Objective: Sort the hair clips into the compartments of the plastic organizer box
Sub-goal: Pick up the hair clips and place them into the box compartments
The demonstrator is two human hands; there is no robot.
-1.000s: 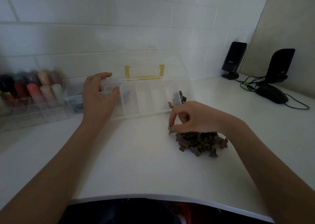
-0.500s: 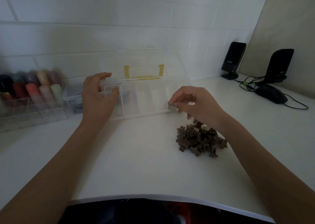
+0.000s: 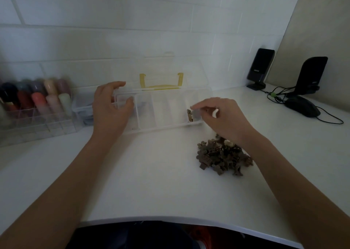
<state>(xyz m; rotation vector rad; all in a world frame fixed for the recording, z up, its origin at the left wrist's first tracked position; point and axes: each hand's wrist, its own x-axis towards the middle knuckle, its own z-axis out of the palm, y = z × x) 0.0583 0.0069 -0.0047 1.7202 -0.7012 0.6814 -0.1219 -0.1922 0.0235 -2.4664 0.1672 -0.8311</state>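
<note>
A clear plastic organizer box (image 3: 162, 126) with its lid up and a yellow handle stands at the back of the white desk. My left hand (image 3: 109, 110) grips its left end, thumb over the front wall and fingers on the back rim. One brown hair clip (image 3: 189, 115) sits in the rightmost compartment. My right hand (image 3: 223, 118) hovers just right of that clip with fingers loosely apart and nothing in them. A pile of brown hair clips (image 3: 221, 157) lies on the desk below my right wrist.
A clear rack of nail polish bottles (image 3: 36, 101) stands at the left, with a small clear tray (image 3: 83, 106) beside it. Two black speakers (image 3: 260, 67) and a black mouse (image 3: 303, 106) with cables sit at the back right. The desk's front edge (image 3: 189, 220) curves near me.
My right hand picked a clip from the pile, carried it up to the box's rightmost compartment and let it go there. My left hand has stayed on the box.
</note>
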